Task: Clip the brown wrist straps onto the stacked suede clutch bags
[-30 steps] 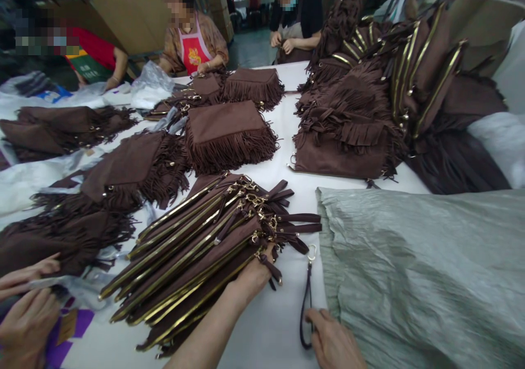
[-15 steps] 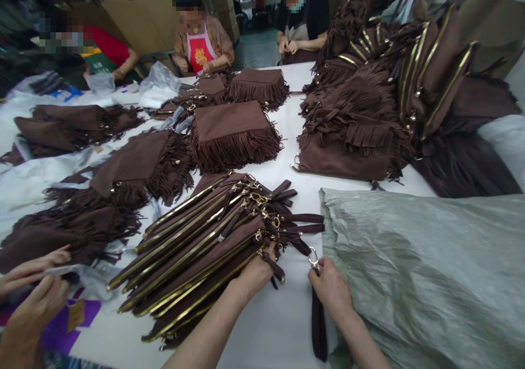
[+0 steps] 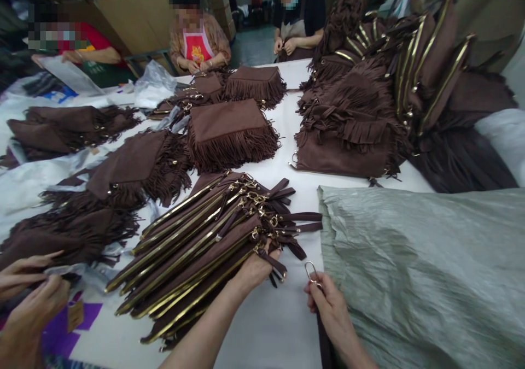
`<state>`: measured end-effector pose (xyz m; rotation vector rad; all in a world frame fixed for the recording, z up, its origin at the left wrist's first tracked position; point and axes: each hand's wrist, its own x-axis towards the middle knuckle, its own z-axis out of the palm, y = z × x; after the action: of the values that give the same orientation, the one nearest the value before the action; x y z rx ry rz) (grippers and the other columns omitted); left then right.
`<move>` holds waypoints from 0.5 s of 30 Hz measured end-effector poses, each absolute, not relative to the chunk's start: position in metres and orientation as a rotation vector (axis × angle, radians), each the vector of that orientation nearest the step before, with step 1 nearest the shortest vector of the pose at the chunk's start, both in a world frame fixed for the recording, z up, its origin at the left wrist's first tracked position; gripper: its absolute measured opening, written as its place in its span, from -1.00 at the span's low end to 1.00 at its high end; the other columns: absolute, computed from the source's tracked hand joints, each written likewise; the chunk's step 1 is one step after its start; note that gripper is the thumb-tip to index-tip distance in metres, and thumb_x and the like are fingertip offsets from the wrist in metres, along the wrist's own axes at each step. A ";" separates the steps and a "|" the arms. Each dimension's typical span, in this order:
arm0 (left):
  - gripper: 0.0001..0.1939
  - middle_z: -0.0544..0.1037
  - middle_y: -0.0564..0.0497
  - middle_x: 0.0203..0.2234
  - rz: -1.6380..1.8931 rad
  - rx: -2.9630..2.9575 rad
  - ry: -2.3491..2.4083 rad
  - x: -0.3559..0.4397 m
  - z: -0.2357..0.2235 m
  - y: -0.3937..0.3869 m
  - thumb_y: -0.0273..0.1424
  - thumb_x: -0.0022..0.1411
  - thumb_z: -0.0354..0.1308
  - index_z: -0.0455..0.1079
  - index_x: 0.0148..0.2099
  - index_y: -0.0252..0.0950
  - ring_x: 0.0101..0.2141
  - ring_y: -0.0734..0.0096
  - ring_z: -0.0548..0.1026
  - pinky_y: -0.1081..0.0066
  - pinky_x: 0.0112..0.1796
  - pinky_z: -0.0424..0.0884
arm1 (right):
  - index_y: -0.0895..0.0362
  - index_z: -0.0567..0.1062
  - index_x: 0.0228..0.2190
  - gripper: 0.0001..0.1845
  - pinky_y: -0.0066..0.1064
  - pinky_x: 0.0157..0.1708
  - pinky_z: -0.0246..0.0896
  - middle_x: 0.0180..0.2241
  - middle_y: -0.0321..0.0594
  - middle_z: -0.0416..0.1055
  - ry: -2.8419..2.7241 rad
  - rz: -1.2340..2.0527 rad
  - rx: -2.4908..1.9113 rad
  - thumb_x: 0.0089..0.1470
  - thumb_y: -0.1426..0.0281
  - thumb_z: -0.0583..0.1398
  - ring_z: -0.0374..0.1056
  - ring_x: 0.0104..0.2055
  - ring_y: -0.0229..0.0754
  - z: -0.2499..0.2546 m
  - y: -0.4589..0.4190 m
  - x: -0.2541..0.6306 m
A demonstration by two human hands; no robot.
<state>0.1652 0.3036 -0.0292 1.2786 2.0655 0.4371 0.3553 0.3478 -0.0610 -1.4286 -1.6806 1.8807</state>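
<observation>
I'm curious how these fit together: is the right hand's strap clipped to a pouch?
The wrist strap is unclipped: its metal clasp stands apart from the pouches, white tabletop showing between.

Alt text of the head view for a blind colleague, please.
The right hand holds a dark strap with a metal clip; the left hand is at overlapping gold-zipped brown pouches on a white table. Fringed brown bags lie beyond.

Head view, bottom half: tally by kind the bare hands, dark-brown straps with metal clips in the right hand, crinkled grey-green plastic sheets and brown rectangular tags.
Bare hands: 4 (left hand, right hand, co-worker's two hands)
Dark-brown metal-clip strap: 1
Grey-green plastic sheet: 1
Brown rectangular tag: 1
Total: 7
</observation>
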 end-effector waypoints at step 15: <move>-0.76 0.42 0.06 -0.51 0.469 1.157 1.869 0.166 -0.028 0.312 -0.41 0.15 -0.14 0.28 -0.48 -0.30 -0.39 0.47 0.40 0.51 -0.29 0.33 | 0.12 0.26 -0.25 -0.78 -0.41 -0.52 0.22 -0.50 -0.28 0.36 -2.153 1.738 -1.024 0.09 0.32 -0.07 0.32 -0.50 -0.23 -0.047 0.346 0.309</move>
<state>0.1658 0.3121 -0.0278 1.1569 1.8691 0.4687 0.3089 0.3464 -0.0470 -1.0242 -2.1532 1.7376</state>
